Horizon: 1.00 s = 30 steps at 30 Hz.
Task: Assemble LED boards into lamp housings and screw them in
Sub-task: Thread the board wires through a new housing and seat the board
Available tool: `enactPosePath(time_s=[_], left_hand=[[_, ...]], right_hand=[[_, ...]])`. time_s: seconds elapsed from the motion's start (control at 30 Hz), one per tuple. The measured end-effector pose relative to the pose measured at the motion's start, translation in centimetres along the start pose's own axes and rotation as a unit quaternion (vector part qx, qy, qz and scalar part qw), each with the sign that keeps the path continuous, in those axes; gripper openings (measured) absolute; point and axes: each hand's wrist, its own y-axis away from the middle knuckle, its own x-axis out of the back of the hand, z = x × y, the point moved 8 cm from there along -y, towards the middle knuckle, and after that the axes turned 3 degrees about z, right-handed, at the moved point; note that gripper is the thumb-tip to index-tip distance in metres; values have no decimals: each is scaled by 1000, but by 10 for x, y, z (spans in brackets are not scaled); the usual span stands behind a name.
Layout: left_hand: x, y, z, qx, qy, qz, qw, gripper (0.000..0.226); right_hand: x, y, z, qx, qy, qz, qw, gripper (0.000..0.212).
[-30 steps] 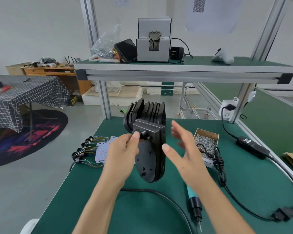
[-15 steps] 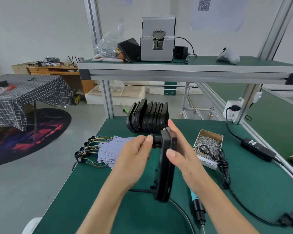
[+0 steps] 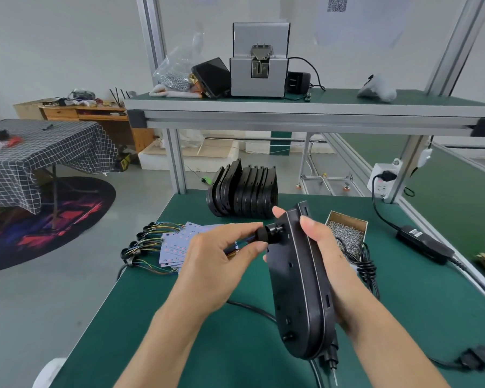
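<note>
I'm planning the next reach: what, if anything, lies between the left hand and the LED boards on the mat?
Nothing visible blocks it. The LED boards lie fanned on the green mat just beyond and left of the left hand, which pinches the black gland on the lamp housing held by the right hand.

Two hands, left (image 3: 216, 256) and right (image 3: 324, 264); one lamp housing (image 3: 300, 292) held between them; a row of roughly eight more housings (image 3: 242, 191) standing on the worktop (image 3: 140, 312); several LED boards (image 3: 177, 245), fanned and overlapping, too layered to count; one box of screws (image 3: 346, 233); one electric screwdriver (image 3: 331, 359).
</note>
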Motion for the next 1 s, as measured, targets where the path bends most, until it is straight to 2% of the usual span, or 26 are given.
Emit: enactPosePath(time_s=[0.1,0.2,0.37,0.53,0.63,0.7,0.87,1.0], left_hand=[[-2,1,0,-4,9,-1,1000,36],[-8,4,-8,43,69,2,997,36],[-7,7,0,53,172,49,982,41],[-4,5,10,53,245,67,966,18],[-2,4,13,50,239,65,968,18],[-4,2,19,36,219,51,974,29],[-6,4,17,37,178,40,982,30],[0,3,18,34,153,40,987,30]], right_hand=[[-4,3,-3,3,-7,11,1000,45],[-7,2,-3,25,6,27,999,26],[-10,4,-2,82,-7,12,996,53],[-10,1,1,102,-13,12,995,58],[-14,3,1,116,-9,11,993,63],[-12,4,3,129,-27,23,991,69],[-14,5,-2,108,-77,23,991,55],[-16,7,-9,76,-36,20,996,45]])
